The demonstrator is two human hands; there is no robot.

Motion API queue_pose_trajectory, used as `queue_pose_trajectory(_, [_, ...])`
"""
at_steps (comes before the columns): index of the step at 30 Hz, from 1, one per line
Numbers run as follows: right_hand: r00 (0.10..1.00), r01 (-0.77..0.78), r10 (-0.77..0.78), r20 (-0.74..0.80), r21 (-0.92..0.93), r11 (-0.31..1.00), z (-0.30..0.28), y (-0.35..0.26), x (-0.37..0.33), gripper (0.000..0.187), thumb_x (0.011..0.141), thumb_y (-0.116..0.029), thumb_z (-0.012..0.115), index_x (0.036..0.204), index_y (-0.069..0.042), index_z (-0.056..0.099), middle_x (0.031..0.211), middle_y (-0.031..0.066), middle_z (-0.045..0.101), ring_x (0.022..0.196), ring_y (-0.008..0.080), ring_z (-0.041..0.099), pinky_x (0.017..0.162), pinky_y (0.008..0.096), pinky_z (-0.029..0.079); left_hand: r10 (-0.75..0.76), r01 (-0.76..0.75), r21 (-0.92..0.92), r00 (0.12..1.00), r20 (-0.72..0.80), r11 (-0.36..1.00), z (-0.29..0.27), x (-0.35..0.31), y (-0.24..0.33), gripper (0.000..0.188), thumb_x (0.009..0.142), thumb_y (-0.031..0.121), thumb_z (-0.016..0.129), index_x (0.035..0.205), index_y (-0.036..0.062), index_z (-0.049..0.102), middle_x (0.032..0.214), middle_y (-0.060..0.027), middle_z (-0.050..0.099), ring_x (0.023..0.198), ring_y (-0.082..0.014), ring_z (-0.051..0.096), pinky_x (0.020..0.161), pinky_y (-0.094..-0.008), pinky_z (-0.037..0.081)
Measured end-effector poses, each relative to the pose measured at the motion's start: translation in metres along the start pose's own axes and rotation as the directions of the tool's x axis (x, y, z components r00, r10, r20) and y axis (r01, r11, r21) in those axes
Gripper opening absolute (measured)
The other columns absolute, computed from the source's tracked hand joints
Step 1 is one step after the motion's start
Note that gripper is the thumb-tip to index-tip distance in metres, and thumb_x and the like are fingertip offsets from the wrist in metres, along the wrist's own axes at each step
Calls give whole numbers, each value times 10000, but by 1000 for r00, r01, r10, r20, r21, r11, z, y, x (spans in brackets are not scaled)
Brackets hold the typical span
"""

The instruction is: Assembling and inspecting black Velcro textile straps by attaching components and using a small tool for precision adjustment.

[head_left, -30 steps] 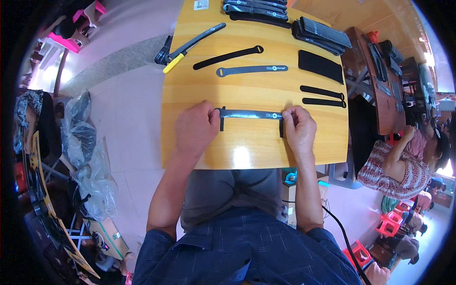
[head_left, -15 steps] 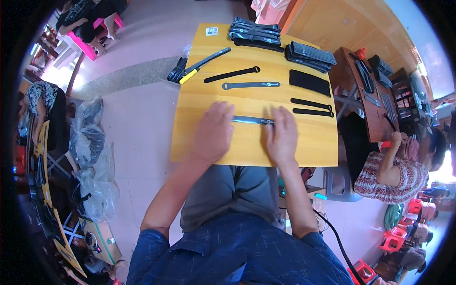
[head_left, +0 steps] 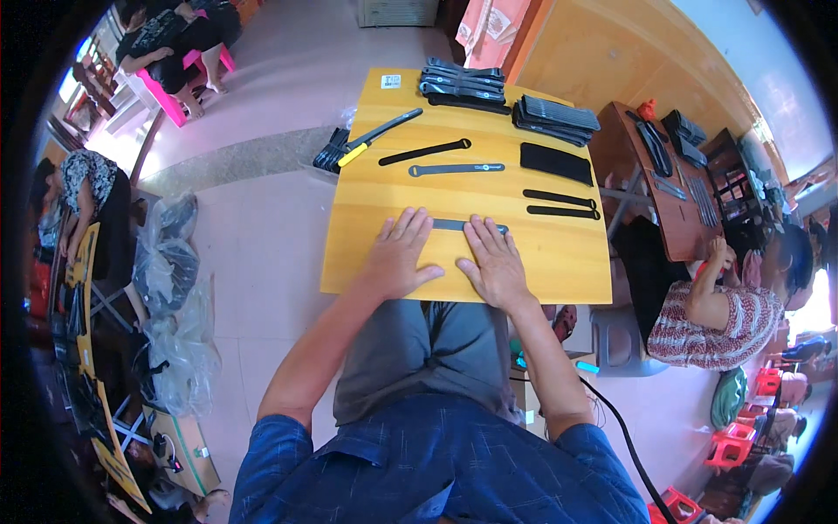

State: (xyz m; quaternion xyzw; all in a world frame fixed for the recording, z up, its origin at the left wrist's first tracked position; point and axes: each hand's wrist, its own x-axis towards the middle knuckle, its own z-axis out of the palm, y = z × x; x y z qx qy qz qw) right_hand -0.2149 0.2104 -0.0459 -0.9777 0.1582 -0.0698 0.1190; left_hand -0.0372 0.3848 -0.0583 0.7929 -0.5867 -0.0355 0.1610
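Note:
Both my hands lie flat on the wooden table, fingers stretched out. Under their fingertips is a grey strap (head_left: 449, 224), its middle showing between them. My left hand (head_left: 400, 255) covers its left end; my right hand (head_left: 495, 260) rests over its right part, with the tip just visible past the fingers. Farther up lie another grey strap (head_left: 458, 169) with a looped end at its left, and a black strap (head_left: 425, 152) set slightly slanted. Two black straps (head_left: 559, 200) lie side by side to the right, below a black stack of straps (head_left: 556, 163).
Bundled grey straps (head_left: 462, 80) and a grey strap stack (head_left: 555, 120) sit at the table's far edge. A yellow-handled tool (head_left: 353, 155) lies at the left edge beside hanging black straps (head_left: 330, 150). A co-worker (head_left: 711, 323) sits at a brown table (head_left: 685, 229) on the right.
My hands, blurred and partly raised before, now lie flat and still on the grey strap. The right hand has shifted left, and the view has tilted slightly.

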Motion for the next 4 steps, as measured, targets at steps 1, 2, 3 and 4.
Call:
queue_pose_trajectory(1, [1000, -28, 28, 11, 0, 1000, -2, 2, -2, 716, 1035, -515, 491, 1595, -87, 369, 1685, 108, 303, 1563, 328, 249, 1247, 568, 217, -24, 24, 14, 999, 21, 1000, -2, -3, -3, 949, 923, 627, 609, 1592, 14, 331, 1678, -178, 282, 1573, -334, 214, 1267, -523, 170])
queue_pose_trajectory(2, [1000, -25, 25, 9, -2, 1000, -3, 4, -4, 716, 1035, -515, 491, 1595, -87, 369, 1685, 108, 303, 1563, 328, 249, 1247, 568, 217, -25, 24, 15, 1000, 17, 1000, -4, -6, -6, 949, 923, 627, 609, 1592, 14, 331, 1678, -178, 282, 1573, -334, 214, 1267, -523, 170])
queue_pose_trajectory(3, [998, -57, 57, 19, -7, 998, -4, 5, -5, 721, 1031, -521, 495, 1599, -96, 364, 1688, 107, 295, 1565, 329, 244, 1251, 566, 209, -35, 35, 10, 999, 33, 999, -6, -8, -9, 971, 916, 633, 616, 1599, 14, 311, 1683, -178, 271, 1575, -334, 207, 1268, -529, 162])
queue_pose_trajectory(4, [996, -87, 87, 29, -13, 996, -6, 6, -7, 727, 1028, -528, 498, 1604, -106, 360, 1692, 106, 287, 1566, 329, 239, 1256, 564, 200, -47, 46, 4, 998, 49, 999, -8, -10, -10, 994, 909, 638, 623, 1607, 14, 290, 1688, -178, 260, 1577, -335, 200, 1268, -535, 155])
